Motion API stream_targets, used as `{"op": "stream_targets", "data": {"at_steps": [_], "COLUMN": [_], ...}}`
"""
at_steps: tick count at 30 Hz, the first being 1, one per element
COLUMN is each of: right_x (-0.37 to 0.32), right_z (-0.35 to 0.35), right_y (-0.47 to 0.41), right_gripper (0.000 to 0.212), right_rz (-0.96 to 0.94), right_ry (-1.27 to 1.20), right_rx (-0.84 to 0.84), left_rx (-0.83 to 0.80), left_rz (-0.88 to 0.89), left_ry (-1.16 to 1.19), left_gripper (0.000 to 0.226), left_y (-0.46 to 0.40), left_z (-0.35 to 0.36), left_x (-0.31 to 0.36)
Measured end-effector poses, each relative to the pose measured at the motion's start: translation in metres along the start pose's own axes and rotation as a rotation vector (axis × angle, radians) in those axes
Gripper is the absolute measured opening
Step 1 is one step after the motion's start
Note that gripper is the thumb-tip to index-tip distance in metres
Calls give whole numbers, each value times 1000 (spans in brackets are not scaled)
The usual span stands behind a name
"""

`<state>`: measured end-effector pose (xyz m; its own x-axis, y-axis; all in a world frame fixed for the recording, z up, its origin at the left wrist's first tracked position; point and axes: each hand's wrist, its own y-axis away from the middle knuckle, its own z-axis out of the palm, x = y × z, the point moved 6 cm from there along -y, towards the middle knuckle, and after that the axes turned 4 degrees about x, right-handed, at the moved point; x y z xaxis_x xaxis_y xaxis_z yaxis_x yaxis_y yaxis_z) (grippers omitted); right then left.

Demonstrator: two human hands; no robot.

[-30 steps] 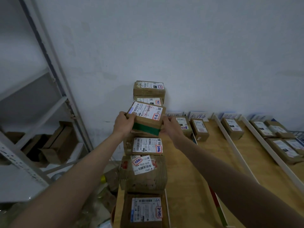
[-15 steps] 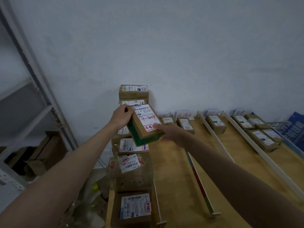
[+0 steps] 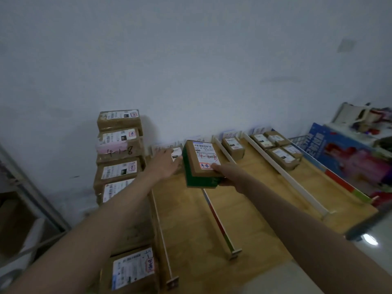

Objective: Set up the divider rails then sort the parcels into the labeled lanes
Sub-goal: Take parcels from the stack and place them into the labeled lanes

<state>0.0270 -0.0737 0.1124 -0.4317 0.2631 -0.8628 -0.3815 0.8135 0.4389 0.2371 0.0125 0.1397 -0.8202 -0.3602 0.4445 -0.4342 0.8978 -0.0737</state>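
The right hand grasps a brown parcel by its near right corner, with the thumb lying on the white label on top. This parcel has green tape around its lower sides and a small red-framed sticker near the thumb. It is held above the wooden bench, over the far part of the second lane from the left, and it hides the far end of the coloured divider rail under it.

The left hand is released, fingers almost straight and holding nothing. It reaches towards a small parcel at the far end of the first lane; I cannot tell if the fingertips touch it.

A thin white rail runs along the left side of the first lane. Further right, two more white rails go from the wall towards the near edge. One parcel lies at the far end of the third lane, and four parcels lie together at the far end of the fourth lane. Small paper labels stand against the wall behind the lanes.

On the left of the bench there is a tall stack of parcels against the wall, and one more labelled parcel is near the bottom edge. On the right side a blue printed box is beside the bench.
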Motion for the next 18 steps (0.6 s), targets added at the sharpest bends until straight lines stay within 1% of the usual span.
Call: {"op": "stream_targets", "data": {"at_steps": [2,5,7,10,14,18], "right_x": [14,34,50,80,127,171], "right_z": [-26,-67,-95,-137,-201,-265], "right_y": [-5,-5,-3,3,14,22], "right_gripper": [35,33,35,33,34,31], "right_rz": [15,36,64,108,173,195], "right_ry": [3,-26,-32,-21,-11,-19], "right_rx": [57,130,179,227,279,316], "left_rx": [-25,-32,-64,-113,-180,-199], "left_rz": [36,94,112,133,158,208], "left_ry": [-111,-210,-237,-264,-328,-354], "left_gripper": [60,53,54,60,58,57], "left_y": [1,4,8,15,26,35], "left_z": [17,41,62,100,155,198], "left_x": [16,49,69,100,158,219]}}
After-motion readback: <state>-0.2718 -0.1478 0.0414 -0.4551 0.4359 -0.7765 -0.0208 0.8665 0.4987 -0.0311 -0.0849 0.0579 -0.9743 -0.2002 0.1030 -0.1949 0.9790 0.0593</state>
